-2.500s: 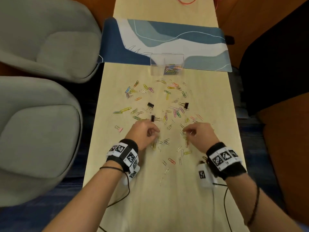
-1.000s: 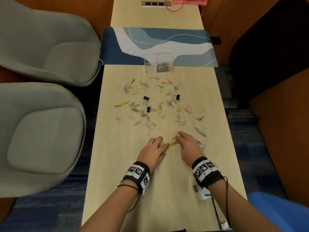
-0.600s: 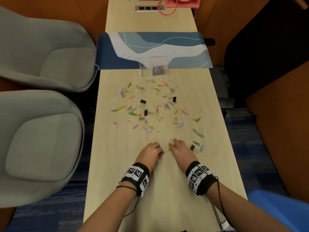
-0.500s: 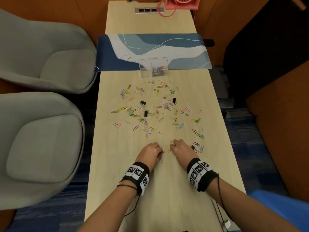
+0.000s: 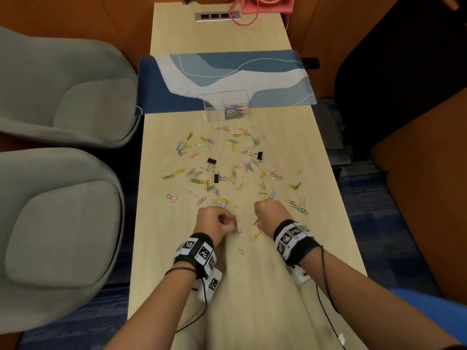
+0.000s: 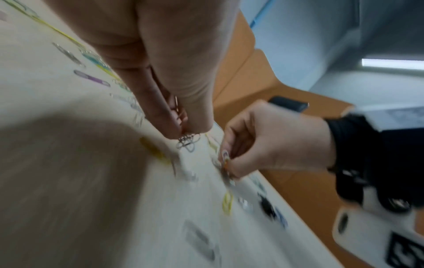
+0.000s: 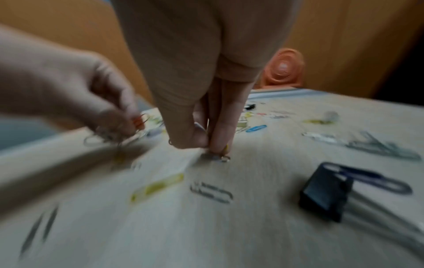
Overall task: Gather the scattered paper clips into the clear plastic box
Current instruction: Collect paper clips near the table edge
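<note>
Many coloured and silver paper clips (image 5: 235, 170) lie scattered across the middle of the wooden table (image 5: 252, 286). The clear plastic box (image 5: 214, 107) stands at the far end by the mat, with a heap of clips (image 5: 236, 111) in its right compartment. My left hand (image 5: 228, 221) is curled and pinches a bunch of clips (image 6: 187, 140), one of them orange. Close to its right, my right hand (image 5: 259, 218) pinches several clips (image 7: 219, 156) just above the table. A yellow clip (image 5: 256, 234) and silver clips (image 5: 241, 251) lie below the hands.
Three black binder clips (image 5: 211, 161) (image 5: 259, 155) (image 5: 216, 178) lie among the clips, and another (image 7: 325, 190) sits by my right wrist. A blue patterned mat (image 5: 227, 79) crosses the table beyond the box. Grey chairs (image 5: 63, 223) stand on the left, a pink fan (image 5: 267, 3) at the far end.
Both hands lay low on the table, drawing clips together. Now they have curled into pinches and hold small bunches of clips, a little apart from each other.
</note>
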### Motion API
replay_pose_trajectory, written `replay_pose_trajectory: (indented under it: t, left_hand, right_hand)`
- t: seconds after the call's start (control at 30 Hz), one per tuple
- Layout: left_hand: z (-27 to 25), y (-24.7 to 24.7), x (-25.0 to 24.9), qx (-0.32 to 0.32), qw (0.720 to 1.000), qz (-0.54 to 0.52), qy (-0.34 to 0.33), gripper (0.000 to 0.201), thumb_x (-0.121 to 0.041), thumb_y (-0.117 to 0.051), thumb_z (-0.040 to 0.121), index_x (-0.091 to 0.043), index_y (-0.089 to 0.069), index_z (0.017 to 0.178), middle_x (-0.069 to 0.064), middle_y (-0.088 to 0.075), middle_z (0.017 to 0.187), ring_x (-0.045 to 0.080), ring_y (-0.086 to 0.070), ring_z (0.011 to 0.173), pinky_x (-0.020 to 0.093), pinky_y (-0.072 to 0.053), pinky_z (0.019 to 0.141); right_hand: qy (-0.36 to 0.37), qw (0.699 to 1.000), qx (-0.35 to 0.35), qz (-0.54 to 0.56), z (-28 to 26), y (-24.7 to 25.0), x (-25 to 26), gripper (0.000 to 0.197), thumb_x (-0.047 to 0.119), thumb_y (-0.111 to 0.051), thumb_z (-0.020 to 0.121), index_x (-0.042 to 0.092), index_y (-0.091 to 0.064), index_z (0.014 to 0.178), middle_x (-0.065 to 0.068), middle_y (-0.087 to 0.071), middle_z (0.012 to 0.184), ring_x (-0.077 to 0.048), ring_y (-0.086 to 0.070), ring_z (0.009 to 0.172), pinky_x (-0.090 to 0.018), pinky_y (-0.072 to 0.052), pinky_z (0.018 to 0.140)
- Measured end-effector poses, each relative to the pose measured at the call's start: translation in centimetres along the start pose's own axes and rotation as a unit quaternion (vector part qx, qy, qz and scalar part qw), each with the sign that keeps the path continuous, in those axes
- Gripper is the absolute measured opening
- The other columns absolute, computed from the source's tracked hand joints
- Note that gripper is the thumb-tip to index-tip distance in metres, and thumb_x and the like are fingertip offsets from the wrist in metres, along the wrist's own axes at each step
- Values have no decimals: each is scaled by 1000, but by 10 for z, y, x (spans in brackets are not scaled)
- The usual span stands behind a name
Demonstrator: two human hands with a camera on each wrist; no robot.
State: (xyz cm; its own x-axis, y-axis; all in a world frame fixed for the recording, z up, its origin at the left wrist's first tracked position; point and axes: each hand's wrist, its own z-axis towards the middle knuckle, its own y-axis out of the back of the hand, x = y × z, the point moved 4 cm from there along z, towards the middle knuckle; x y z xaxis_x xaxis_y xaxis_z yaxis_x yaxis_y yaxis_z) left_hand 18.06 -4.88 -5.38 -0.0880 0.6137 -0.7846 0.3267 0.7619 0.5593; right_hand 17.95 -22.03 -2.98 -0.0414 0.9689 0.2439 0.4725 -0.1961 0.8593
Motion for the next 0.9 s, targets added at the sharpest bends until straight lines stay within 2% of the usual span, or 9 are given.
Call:
replay_pose_trajectory:
  t: [0.1,0.2,0.3,0.37,0.47,0.63,0.77,0.83,0.9]
  left_hand:
    - [14,18,-7,-35,997,-65,13,11,-5,-82,69,-13,-78,75,1,-71,65,16,-67,62,24,-58,66]
    - [34,37,-21,-64,992,-112,14,10,-5,-82,71,-13,-78,77,2,-71,65,12,-64,57,21,-56,63]
    - [59,51,-36,-86,986,-144,8,10,-5,-82,71,-11,-78,79,6,-72,68,8,-61,57,19,-55,62]
    - [79,58,-45,-104,983,-151,1,11,-6,-82,70,-12,-78,79,4,-73,71,6,-61,60,20,-56,65]
    - [111,70,-63,-130,979,-157,-16,13,-6,-81,71,-14,-79,81,-1,-74,73,5,-61,62,19,-56,67]
    - [185,94,-85,-223,952,-208,-39,12,-10,-82,73,-12,-78,84,-2,-74,75,5,-63,64,21,-57,67]
    - [240,104,-98,-282,929,-232,-67,11,-8,-79,74,-10,-78,85,-3,-72,72,2,-63,61,15,-52,65]
    - [263,107,-103,-289,929,-213,-92,10,-8,-78,75,-10,-78,84,-2,-73,72,5,-65,63,15,-53,68]
    - [280,106,-105,-284,934,-174,-133,10,-5,-76,76,-9,-78,85,0,-73,77,8,-67,68,15,-53,69]
  right_hand:
    - [-98,969,-29,226,9,9,-31,10,10,-73,64,15,-67,70,-1,-67,70,-15,-62,68,-24,-53,61]
    - [-146,907,-49,392,15,23,-51,13,7,-79,61,12,-71,70,-5,-72,67,-11,-66,62,-24,-56,64]
    - [-154,814,-58,557,27,50,-59,16,-5,-77,69,-3,-69,83,-18,-73,78,-26,-71,73,-30,-60,71]
    - [-146,744,-67,649,40,73,-60,16,-11,-71,74,-10,-63,88,-22,-70,83,-27,-70,72,-27,-60,69]
    - [-119,672,-92,725,68,108,-63,12,-14,-64,79,-4,-61,83,-17,-67,82,-24,-69,71,-24,-59,69]
    - [-68,617,-144,771,129,152,-69,13,-12,-62,82,1,-62,82,-13,-66,85,-22,-70,74,-26,-58,78]
    - [-62,573,-177,798,169,165,-72,13,-10,-64,81,1,-61,86,-13,-67,80,-22,-69,73,-22,-57,70]
    - [-65,570,-189,797,188,167,-69,15,-11,-66,80,1,-61,87,-13,-67,80,-22,-70,72,-23,-57,69]
    - [-65,587,-205,780,206,171,-65,18,-11,-68,77,4,-62,83,-13,-69,78,-23,-70,72,-28,-59,73]
